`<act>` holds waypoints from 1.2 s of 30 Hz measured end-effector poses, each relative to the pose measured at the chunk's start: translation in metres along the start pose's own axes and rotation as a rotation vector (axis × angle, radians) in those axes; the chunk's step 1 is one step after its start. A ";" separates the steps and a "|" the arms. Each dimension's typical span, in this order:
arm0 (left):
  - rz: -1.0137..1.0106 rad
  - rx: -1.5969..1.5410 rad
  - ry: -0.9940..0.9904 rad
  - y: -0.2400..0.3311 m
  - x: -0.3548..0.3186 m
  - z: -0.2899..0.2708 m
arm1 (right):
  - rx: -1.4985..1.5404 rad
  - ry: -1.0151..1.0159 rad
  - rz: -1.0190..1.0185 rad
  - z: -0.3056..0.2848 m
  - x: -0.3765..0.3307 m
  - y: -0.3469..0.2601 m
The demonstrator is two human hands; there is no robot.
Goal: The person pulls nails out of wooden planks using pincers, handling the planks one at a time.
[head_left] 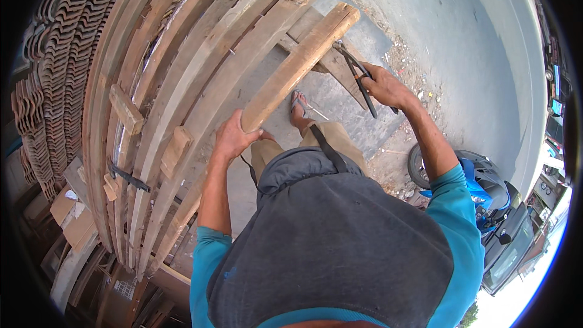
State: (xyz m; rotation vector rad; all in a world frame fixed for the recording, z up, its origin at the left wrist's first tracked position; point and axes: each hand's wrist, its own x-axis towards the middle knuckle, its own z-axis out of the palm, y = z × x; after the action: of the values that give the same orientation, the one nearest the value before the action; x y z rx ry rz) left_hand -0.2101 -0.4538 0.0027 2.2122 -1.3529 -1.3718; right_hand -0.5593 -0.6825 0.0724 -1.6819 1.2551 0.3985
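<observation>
My left hand (233,138) is wrapped round the near end of a short wooden beam (302,62), which slants away to the upper right. In my right hand (386,87) are dark, long-handled pincers (348,58) with a bit of orange on the grip. One handle stands out below my fingers. The pincers' jaws are at the right side of the beam, near its far end; whether they grip a nail there I cannot tell. Under the beam is a pointed wooden board (350,79).
Long timbers (200,48) are stacked to my left, with small wood blocks (126,109) and a claw-ended bar (129,177) on them. Curved roof tiles (64,67) are piled beyond. A blue motorcycle (477,191) stands at right, near a pale wall (486,42). Debris litters the ground.
</observation>
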 end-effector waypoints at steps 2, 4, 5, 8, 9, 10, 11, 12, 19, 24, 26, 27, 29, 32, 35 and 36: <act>-0.001 0.036 0.015 0.008 -0.002 0.002 | -0.087 0.134 -0.176 0.009 0.008 0.022; -0.012 0.075 0.036 0.008 -0.005 0.004 | -0.185 0.099 -0.098 0.006 0.008 0.011; -0.020 0.098 0.043 0.007 -0.005 0.006 | -0.187 0.095 -0.100 0.008 0.010 0.014; -0.016 0.085 0.049 0.005 -0.004 0.008 | -0.285 0.134 -0.115 0.010 0.012 0.022; -0.008 0.055 0.049 0.004 -0.004 0.007 | -0.309 0.173 -0.111 0.011 0.012 0.020; -0.009 0.054 0.051 0.004 -0.004 0.007 | -0.333 0.213 -0.107 0.011 0.011 0.018; -0.006 0.064 0.048 0.004 -0.004 0.007 | -0.334 0.214 -0.108 0.011 0.010 0.017; -0.002 0.075 0.042 0.004 -0.004 0.006 | -0.354 0.232 -0.107 0.012 0.008 0.017; -0.011 0.103 0.039 0.004 -0.003 0.006 | 0.304 -0.132 0.088 -0.008 0.014 0.009; 0.015 0.079 0.035 0.002 -0.001 0.005 | 0.807 -0.300 0.200 -0.022 0.014 0.003; 0.008 0.050 0.025 0.002 -0.001 0.001 | 0.917 -0.240 0.182 -0.005 0.012 0.001; 0.001 0.018 0.018 0.003 -0.001 0.000 | 0.958 -0.204 0.171 0.009 0.011 0.003; 0.006 -0.010 0.007 0.001 0.001 -0.001 | 0.996 -0.098 0.148 0.034 0.008 -0.003; 0.008 -0.029 -0.020 0.003 0.002 -0.003 | 1.119 0.092 0.160 0.084 0.015 -0.013; 0.001 -0.054 -0.056 -0.003 0.004 -0.002 | 1.348 0.339 0.086 0.142 0.024 -0.057; 0.003 -0.085 -0.087 -0.005 0.008 -0.004 | 1.398 0.399 0.050 0.154 0.026 -0.066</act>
State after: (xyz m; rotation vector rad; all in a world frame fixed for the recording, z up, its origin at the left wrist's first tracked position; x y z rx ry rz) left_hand -0.2028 -0.4581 -0.0029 2.1182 -1.2996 -1.5109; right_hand -0.4498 -0.5678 0.0120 -0.5020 1.3193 -0.7156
